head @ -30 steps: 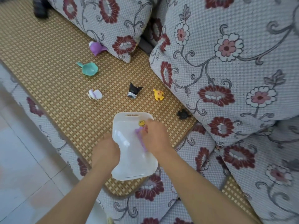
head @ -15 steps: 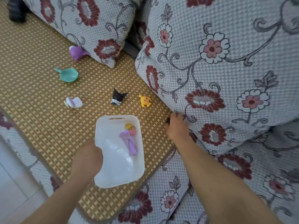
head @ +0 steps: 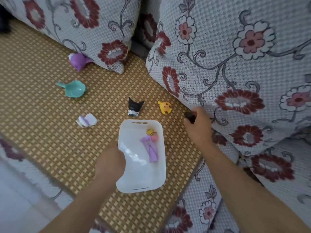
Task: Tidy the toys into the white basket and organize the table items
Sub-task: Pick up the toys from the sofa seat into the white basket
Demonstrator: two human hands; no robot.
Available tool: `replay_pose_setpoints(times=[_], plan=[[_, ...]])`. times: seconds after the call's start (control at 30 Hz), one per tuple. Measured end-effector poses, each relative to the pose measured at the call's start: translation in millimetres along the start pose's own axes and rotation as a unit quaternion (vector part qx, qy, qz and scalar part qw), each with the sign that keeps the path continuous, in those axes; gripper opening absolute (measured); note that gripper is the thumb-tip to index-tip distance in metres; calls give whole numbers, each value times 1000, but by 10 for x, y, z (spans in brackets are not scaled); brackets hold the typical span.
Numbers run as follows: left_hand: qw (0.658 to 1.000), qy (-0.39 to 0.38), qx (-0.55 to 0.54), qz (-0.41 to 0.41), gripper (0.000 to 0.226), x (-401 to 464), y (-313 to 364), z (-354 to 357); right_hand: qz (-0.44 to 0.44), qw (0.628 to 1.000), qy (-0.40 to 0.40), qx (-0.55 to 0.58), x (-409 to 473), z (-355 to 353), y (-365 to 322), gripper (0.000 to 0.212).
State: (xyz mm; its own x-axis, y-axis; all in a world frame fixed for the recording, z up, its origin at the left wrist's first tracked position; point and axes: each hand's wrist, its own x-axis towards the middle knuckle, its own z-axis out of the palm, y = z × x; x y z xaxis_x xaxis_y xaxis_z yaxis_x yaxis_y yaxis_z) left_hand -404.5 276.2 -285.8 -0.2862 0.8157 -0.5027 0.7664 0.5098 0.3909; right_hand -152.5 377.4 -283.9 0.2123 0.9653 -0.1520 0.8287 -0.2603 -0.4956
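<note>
A: Woven mat [head: 42, 132] on a floral sofa, cushions [head: 235, 73] crowding the right. Right hand [head: 198, 126] pinching a small black toy [head: 189, 116] at the cushion edge.

B: Could slip from fingertips. Left hand [head: 110, 163] gripping the white basket [head: 151, 179], doll [head: 150, 149] inside. Plenty of open mat leftward though.

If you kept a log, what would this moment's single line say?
right hand: grips small dark toy | left hand: holds white basket rim | in basket: purple toy
</note>
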Motion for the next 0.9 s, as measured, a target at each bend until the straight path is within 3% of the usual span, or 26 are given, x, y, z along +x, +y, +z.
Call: replay_pose_setpoints(times=[0.07,0.13,0.2,0.3,0.43,0.6,0.7,0.9], plan=[[1000,-15,-3,-4,14,4,18,-85,25,990,7,142,-164,-148,-382,27],[1000,-24,-4,-2,13,5,47,-163,38,964,-52,258,-364,-222,-762,20],[999,-33,-5,1,12,7,94,-233,40,948,-130,289,-513,-122,-1028,14],[999,-43,-18,6,18,-1,160,-306,45,949,-190,249,-599,190,-1223,15],[998,-40,-34,20,14,36,149,-380,19,972,-206,116,-575,446,-1289,25],[998,-31,-40,26,25,137,-20,-438,-50,992,-93,71,-389,303,-1285,10],[998,-29,-36,30,29,222,-130,-424,-28,999,-38,25,-68,253,-1110,11],[999,-26,-47,9,13,382,-311,-397,39,987,-101,-119,446,481,-847,44]])
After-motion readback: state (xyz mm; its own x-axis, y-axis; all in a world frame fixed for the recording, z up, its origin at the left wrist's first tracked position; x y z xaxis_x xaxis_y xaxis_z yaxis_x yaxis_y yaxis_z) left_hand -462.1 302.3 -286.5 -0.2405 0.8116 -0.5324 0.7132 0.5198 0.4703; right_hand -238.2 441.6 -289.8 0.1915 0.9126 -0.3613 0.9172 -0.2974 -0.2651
